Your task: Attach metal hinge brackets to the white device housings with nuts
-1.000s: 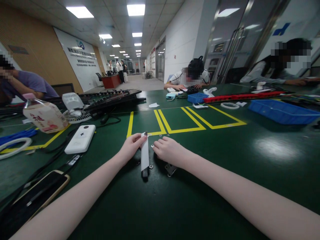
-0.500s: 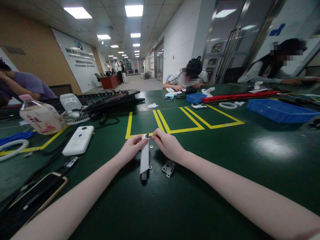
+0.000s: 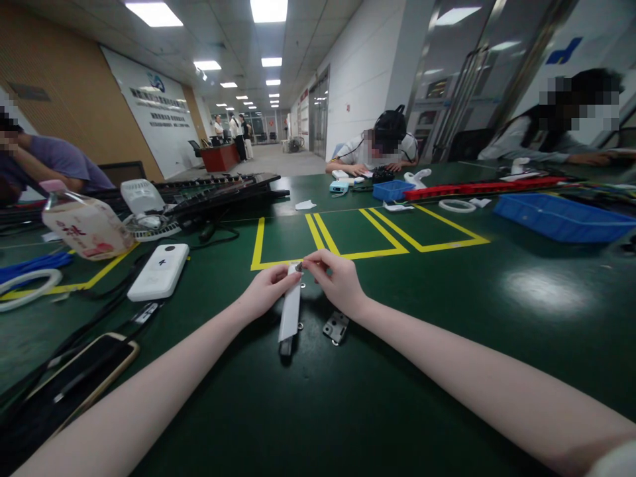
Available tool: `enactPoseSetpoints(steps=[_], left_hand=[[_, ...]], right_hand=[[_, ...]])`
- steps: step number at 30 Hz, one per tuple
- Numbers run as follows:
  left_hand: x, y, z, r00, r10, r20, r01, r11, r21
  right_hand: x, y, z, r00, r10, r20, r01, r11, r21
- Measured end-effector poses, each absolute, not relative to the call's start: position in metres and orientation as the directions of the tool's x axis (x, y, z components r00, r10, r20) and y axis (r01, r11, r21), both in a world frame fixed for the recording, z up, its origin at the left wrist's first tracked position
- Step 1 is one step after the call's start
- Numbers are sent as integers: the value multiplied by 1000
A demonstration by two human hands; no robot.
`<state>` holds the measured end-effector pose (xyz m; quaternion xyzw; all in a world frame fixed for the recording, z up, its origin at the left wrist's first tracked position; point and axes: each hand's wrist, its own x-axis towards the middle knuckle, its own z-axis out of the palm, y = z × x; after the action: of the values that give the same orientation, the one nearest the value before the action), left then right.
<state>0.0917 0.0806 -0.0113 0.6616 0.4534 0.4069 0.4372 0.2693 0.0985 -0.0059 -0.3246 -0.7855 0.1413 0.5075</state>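
Note:
My left hand (image 3: 265,293) grips the far end of a long white strip (image 3: 290,311) that lies on the green table (image 3: 397,371), its near end on a dark piece. My right hand (image 3: 338,281) pinches a tiny metal part at the strip's far tip, fingertips meeting those of the left. A small metal hinge plate (image 3: 336,326) lies just under my right wrist. A small washer sits beside the strip.
A white power bank (image 3: 159,271), a phone (image 3: 74,384), cables, a drink bottle (image 3: 84,228) and a small fan (image 3: 144,212) are at left. Yellow tape boxes (image 3: 348,242) lie ahead. Blue bins (image 3: 561,222) and red trays are at right. Other people sit at the table's far edges.
My right hand lifted off the table by the small washers and came to the strip's far tip, pinching a small part there. The hinge plate it covered now shows.

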Motion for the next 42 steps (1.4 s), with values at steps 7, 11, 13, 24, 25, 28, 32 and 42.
enactPoseSetpoints(steps=[7, 11, 13, 24, 25, 28, 32, 42], left_hand=[[91, 80, -11, 265, 949, 172, 281, -247, 928], [91, 80, -11, 266, 947, 181, 295, -259, 920], [90, 81, -12, 266, 946, 186, 299, -264, 917], [89, 82, -13, 279, 941, 193, 314, -280, 907], [88, 82, -13, 282, 940, 193, 315, -280, 907], [88, 82, -13, 281, 939, 196, 321, -284, 904], [89, 81, -12, 274, 939, 208, 318, -293, 902], [88, 82, -11, 244, 949, 198, 328, -273, 904]], right_hand=[[269, 99, -5, -308, 636, 707, 370, 765, -527], [269, 100, -8, -363, 592, 719, 324, 804, -498], [270, 101, -9, -383, 576, 722, 301, 817, -491], [271, 99, -7, -367, 584, 724, 245, 811, -531], [271, 99, -6, -358, 597, 718, 247, 802, -544], [271, 99, -5, -334, 634, 697, 252, 773, -582], [268, 104, -8, -311, 748, 587, 176, 652, -738], [268, 108, -12, -356, 835, 418, 131, 488, -863]])
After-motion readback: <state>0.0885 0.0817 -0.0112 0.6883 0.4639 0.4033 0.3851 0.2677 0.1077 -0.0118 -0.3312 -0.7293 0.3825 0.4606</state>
